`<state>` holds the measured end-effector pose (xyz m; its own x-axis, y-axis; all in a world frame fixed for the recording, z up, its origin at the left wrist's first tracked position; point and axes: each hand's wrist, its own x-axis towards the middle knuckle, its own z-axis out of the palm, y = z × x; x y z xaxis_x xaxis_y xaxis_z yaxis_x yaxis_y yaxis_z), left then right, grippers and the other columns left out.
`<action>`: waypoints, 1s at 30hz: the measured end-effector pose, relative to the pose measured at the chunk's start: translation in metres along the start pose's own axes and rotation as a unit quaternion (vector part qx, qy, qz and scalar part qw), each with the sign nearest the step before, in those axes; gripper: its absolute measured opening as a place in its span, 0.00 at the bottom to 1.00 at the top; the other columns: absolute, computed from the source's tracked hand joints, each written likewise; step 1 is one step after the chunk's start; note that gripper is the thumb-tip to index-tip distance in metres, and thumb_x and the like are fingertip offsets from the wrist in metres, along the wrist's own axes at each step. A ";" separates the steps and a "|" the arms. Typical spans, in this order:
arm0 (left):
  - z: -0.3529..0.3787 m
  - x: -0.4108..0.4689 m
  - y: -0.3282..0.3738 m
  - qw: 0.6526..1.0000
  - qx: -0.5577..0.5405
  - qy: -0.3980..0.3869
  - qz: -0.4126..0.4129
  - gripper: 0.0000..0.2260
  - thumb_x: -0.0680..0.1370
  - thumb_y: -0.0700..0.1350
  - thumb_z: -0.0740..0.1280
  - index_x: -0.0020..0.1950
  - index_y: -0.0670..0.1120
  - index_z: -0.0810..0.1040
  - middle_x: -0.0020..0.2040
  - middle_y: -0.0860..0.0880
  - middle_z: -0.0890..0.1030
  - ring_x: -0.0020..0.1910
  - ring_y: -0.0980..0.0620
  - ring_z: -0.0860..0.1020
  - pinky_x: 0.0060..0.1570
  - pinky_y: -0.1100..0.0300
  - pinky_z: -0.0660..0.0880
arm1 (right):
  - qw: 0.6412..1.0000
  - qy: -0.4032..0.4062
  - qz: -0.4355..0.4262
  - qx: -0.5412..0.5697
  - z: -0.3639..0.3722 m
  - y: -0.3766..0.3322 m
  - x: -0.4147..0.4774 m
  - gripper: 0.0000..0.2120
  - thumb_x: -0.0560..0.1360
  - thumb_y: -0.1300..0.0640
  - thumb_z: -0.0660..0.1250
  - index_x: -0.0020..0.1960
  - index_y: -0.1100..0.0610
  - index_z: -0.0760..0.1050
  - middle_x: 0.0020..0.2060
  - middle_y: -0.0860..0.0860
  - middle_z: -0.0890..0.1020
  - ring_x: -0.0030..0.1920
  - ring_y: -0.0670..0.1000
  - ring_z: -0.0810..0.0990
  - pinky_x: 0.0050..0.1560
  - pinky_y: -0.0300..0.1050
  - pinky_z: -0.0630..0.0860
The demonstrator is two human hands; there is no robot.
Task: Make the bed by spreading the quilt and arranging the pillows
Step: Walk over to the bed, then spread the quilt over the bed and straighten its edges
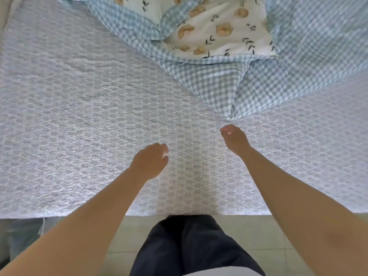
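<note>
The quilt (229,84), blue-and-white gingham with a white floral underside (217,30), lies bunched at the top right of the bed, one corner pointing down toward me. My right hand (235,139) hovers just below that corner, fingers curled, holding nothing, a small gap between them. My left hand (150,161) is stretched out over the bare textured sheet (79,116), fingers loosely curled and empty. No pillows are in view.
The bed's near edge (99,213) runs across the lower part of the view. Below it are pale floor tiles (249,236) and my dark trousers (189,246). A grey object (22,236) sits on the floor at the lower left.
</note>
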<state>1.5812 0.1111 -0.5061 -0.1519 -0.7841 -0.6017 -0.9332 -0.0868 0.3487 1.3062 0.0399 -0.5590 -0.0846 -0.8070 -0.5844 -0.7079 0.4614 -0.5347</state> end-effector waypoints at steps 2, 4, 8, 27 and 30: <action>-0.003 0.039 0.008 1.000 -0.022 0.000 0.005 0.13 0.82 0.48 0.58 0.66 0.48 0.72 0.62 0.50 0.76 0.58 0.50 0.76 0.58 0.51 0.74 | 0.999 0.029 0.003 0.024 -0.008 -0.004 0.041 0.16 0.81 0.53 0.58 0.65 0.58 0.73 0.63 0.54 0.76 0.57 0.53 0.76 0.49 0.40 0.68; -0.005 0.070 0.018 0.999 -0.047 0.002 0.011 0.13 0.82 0.48 0.58 0.66 0.49 0.72 0.63 0.50 0.75 0.58 0.51 0.75 0.58 0.53 0.74 | 0.997 0.062 -0.004 0.046 -0.013 -0.012 0.075 0.16 0.81 0.54 0.59 0.66 0.58 0.72 0.66 0.54 0.74 0.59 0.53 0.76 0.50 0.39 0.69; -0.001 0.150 0.052 0.995 -0.095 0.019 0.030 0.16 0.82 0.49 0.59 0.70 0.50 0.69 0.69 0.51 0.71 0.67 0.52 0.70 0.64 0.55 0.69 | 0.982 0.153 0.004 0.111 -0.024 -0.020 0.150 0.30 0.77 0.53 0.65 0.74 0.57 0.58 0.71 0.53 0.65 0.64 0.54 0.72 0.54 0.46 0.74; -0.058 0.420 0.126 0.963 0.182 0.168 0.110 0.28 0.78 0.39 0.64 0.76 0.48 0.59 0.73 0.44 0.67 0.68 0.41 0.69 0.63 0.47 0.67 | 0.955 -0.066 0.141 0.251 0.022 0.030 0.254 0.27 0.72 0.66 0.65 0.71 0.61 0.65 0.49 0.49 0.75 0.51 0.52 0.74 0.56 0.42 0.74; -0.067 0.423 0.121 0.963 0.177 0.184 0.086 0.17 0.78 0.33 0.60 0.65 0.43 0.72 0.59 0.41 0.77 0.55 0.40 0.76 0.46 0.52 0.70 | 0.954 -0.087 0.146 0.246 0.015 0.026 0.251 0.30 0.73 0.66 0.66 0.73 0.60 0.62 0.63 0.54 0.74 0.60 0.56 0.74 0.61 0.44 0.71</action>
<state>1.4256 -0.2720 -0.6704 -0.2498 -0.9383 -0.2391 -0.9668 0.2281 0.1149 1.2776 -0.1450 -0.7288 -0.0794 -0.5644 -0.8217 -0.2528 0.8087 -0.5311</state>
